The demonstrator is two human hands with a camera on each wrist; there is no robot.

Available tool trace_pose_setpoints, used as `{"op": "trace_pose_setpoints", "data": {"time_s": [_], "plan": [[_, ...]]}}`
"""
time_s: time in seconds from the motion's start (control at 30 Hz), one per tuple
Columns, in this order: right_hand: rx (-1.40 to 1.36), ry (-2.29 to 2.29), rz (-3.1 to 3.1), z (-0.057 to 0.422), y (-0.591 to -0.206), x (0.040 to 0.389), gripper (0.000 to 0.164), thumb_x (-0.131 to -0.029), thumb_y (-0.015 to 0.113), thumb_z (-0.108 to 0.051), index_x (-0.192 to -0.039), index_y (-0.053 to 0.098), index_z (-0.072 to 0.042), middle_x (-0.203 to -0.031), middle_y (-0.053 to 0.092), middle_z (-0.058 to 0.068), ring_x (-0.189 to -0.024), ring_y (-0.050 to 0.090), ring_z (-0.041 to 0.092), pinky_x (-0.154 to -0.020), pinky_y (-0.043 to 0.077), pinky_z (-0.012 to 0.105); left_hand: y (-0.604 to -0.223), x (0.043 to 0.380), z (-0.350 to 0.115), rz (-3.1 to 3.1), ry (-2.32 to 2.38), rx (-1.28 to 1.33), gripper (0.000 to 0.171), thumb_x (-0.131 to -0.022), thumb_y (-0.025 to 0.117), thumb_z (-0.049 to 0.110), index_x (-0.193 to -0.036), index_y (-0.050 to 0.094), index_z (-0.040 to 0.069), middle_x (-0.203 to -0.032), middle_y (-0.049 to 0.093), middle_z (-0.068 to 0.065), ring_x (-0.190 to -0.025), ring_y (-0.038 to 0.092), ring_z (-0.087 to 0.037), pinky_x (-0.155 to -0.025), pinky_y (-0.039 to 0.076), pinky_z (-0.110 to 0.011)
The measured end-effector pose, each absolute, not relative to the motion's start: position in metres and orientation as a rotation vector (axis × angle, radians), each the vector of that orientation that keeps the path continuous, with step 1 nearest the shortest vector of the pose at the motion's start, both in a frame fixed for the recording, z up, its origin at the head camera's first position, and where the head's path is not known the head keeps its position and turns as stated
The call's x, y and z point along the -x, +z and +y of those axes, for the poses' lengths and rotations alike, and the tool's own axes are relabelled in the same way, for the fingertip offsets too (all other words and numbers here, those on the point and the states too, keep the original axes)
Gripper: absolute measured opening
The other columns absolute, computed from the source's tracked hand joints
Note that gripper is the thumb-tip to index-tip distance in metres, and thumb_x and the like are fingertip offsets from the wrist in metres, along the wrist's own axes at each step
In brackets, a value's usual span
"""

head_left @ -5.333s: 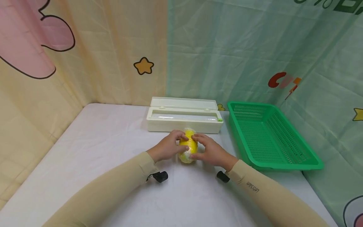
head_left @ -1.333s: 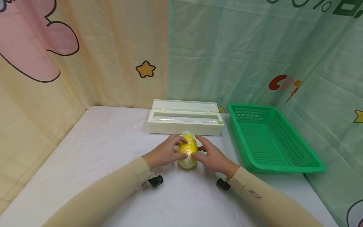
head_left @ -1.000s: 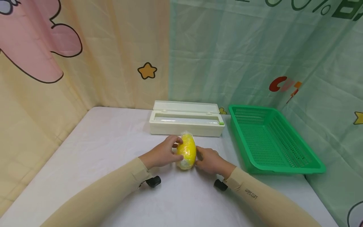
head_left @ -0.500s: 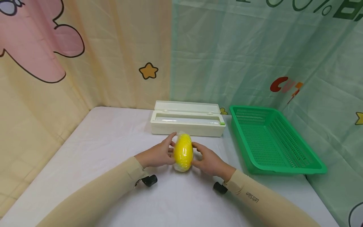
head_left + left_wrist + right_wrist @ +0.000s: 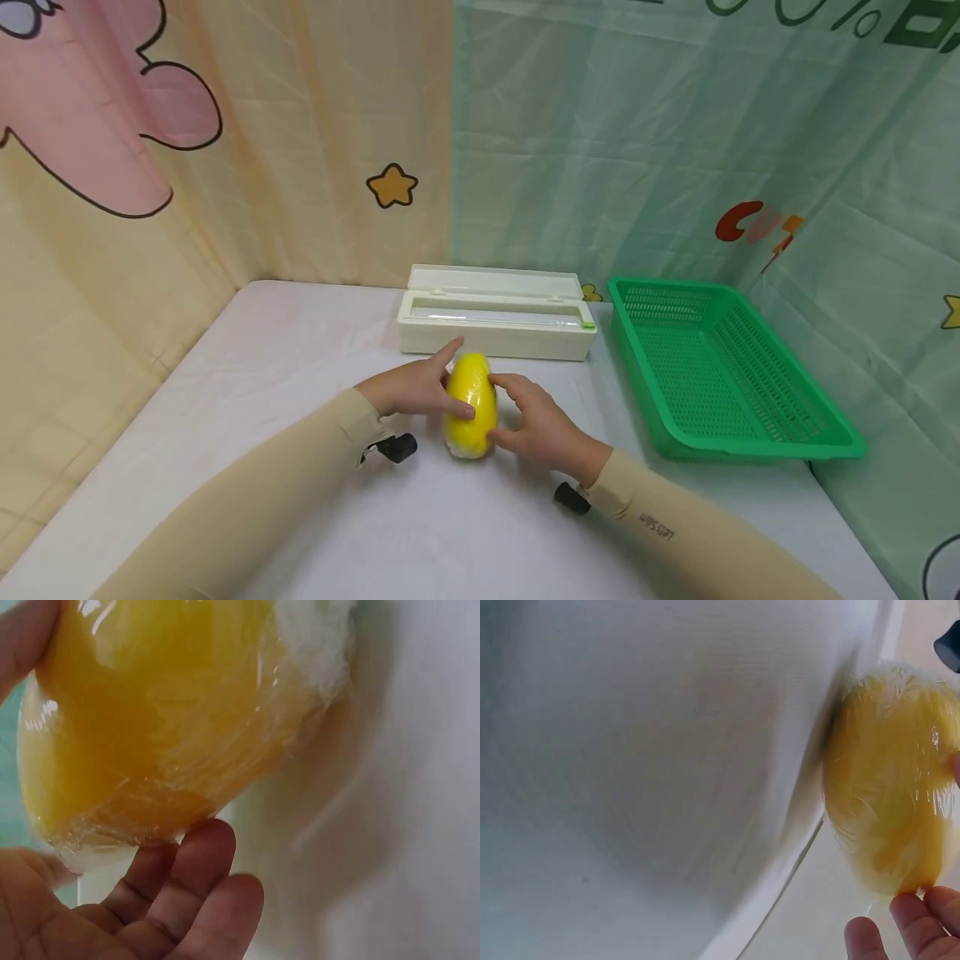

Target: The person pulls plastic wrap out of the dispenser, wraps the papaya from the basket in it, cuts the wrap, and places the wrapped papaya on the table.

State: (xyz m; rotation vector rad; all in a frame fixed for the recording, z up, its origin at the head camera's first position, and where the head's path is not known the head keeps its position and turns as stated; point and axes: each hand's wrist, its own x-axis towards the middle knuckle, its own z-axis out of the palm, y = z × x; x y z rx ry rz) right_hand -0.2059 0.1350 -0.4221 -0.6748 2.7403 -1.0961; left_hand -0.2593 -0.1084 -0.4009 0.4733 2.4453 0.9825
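An oval yellow thing (image 5: pixel 471 408), fruit-like and wrapped in clear cling film, lies on the white-covered table between my two hands. My left hand (image 5: pixel 420 387) grips its left side, thumb across the top and index finger stretched away toward the back. In the left wrist view, its other fingertips (image 5: pixel 210 847) touch the crinkled film from below. On the right side, my right hand (image 5: pixel 543 429) holds it between thumb and curved fingers. The right wrist view has those fingertips (image 5: pixel 915 915) at one end of the wrapped thing. Bunched whitish film shows at its near end.
Behind the hands stands a long white cling film dispenser (image 5: pixel 495 340) with its lid up and a roll inside. To the right is a green perforated plastic basket (image 5: pixel 738 450). Printed curtains (image 5: pixel 585 167) enclose the table (image 5: pixel 322 333) at the back and sides.
The yellow wrapped thing has moved left and been turned, so a smoother yellow face is up. Both hands have shifted left with it, and the right fingers have changed their hold.
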Motion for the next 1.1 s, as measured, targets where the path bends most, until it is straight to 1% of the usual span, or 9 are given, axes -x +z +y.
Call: {"op": "trace_pose_setpoints", "data": {"time_s": [0.13,0.23,0.37,0.5,0.67,0.83,0.87,1.03,1.1], "plan": [[0.707,-1.05,2.736,0.133,-0.421,0.205,0.084,-0.088,0.087,-0.021,-0.159,0.042,-0.011,-0.164,0.044,0.005,-0.151,0.042,0.032,-0.122,0.039,0.057,-0.406,0.264,-0.115,2.37,1.054,-0.472,0.113,-0.078,0.09,0.051,-0.166,0.022,0.03,-0.131,0.064,-0.01,-0.115,0.062,-0.025,-0.104,0.049,-0.05],[0.688,-1.019,2.686,0.135,-0.421,0.208,0.104,-0.083,0.092,-0.028,-0.165,0.03,-0.013,-0.171,0.032,0.005,-0.157,0.033,0.033,-0.125,0.034,0.059,-0.41,0.265,-0.119,2.297,1.132,-0.476,0.107,-0.079,0.091,0.043,-0.164,0.027,0.032,-0.134,0.059,-0.011,-0.118,0.06,-0.028,-0.105,0.048,-0.049],[0.692,-0.96,2.588,0.137,-0.424,0.219,0.135,-0.075,0.097,-0.035,-0.17,0.005,-0.013,-0.178,0.01,0.007,-0.164,0.018,0.032,-0.129,0.025,0.056,-0.412,0.265,-0.12,2.208,1.208,-0.491,0.1,-0.081,0.091,0.034,-0.162,0.032,0.031,-0.143,0.051,-0.012,-0.124,0.056,-0.03,-0.111,0.045,-0.052],[0.727,-0.932,2.53,0.137,-0.424,0.227,0.148,-0.069,0.1,-0.04,-0.17,-0.005,-0.014,-0.178,0.01,0.009,-0.163,0.02,0.031,-0.13,0.025,0.054,-0.416,0.264,-0.119,2.11,1.236,-0.523,0.093,-0.082,0.09,0.028,-0.16,0.039,0.026,-0.15,0.05,-0.01,-0.126,0.058,-0.028,-0.115,0.044,-0.051],[0.729,-0.969,2.469,0.139,-0.423,0.233,0.15,-0.067,0.101,-0.041,-0.169,-0.005,-0.014,-0.173,0.028,0.009,-0.158,0.033,0.028,-0.13,0.024,0.053,-0.42,0.264,-0.118,2.088,1.228,-0.537,0.089,-0.083,0.088,0.03,-0.159,0.043,0.022,-0.154,0.051,-0.004,-0.133,0.055,-0.026,-0.119,0.041,-0.051],[0.725,-0.987,2.424,0.138,-0.423,0.238,0.146,-0.069,0.1,-0.039,-0.169,-0.003,-0.015,-0.169,0.034,0.009,-0.151,0.04,0.029,-0.13,0.023,0.056,-0.42,0.265,-0.12,2.12,1.237,-0.508,0.086,-0.082,0.089,0.031,-0.156,0.047,0.019,-0.15,0.054,-0.002,-0.136,0.053,-0.028,-0.12,0.039,-0.053],[0.727,-0.986,2.417,0.137,-0.423,0.239,0.145,-0.07,0.1,-0.038,-0.169,-0.002,-0.015,-0.169,0.033,0.009,-0.151,0.04,0.029,-0.13,0.023,0.057,-0.421,0.265,-0.12,2.113,1.238,-0.501,0.087,-0.083,0.088,0.03,-0.158,0.045,0.019,-0.15,0.054,-0.002,-0.136,0.053,-0.028,-0.12,0.039,-0.053],[0.729,-0.97,2.405,0.134,-0.422,0.242,0.142,-0.07,0.1,-0.037,-0.169,0.0,-0.015,-0.171,0.03,0.009,-0.152,0.04,0.03,-0.129,0.024,0.058,-0.424,0.267,-0.125,2.072,1.266,-0.461,0.109,-0.085,0.088,0.029,-0.169,0.02,0.018,-0.162,0.046,-0.011,-0.144,0.05,-0.029,-0.128,0.029,-0.056],[0.727,-0.969,2.398,0.132,-0.422,0.242,0.141,-0.07,0.1,-0.037,-0.169,0.001,-0.015,-0.173,0.027,0.008,-0.153,0.039,0.03,-0.129,0.024,0.059,-0.425,0.267,-0.128,2.087,1.262,-0.457,0.112,-0.085,0.089,0.03,-0.17,0.016,0.019,-0.165,0.044,-0.012,-0.147,0.048,-0.029,-0.129,0.025,-0.056]]}}
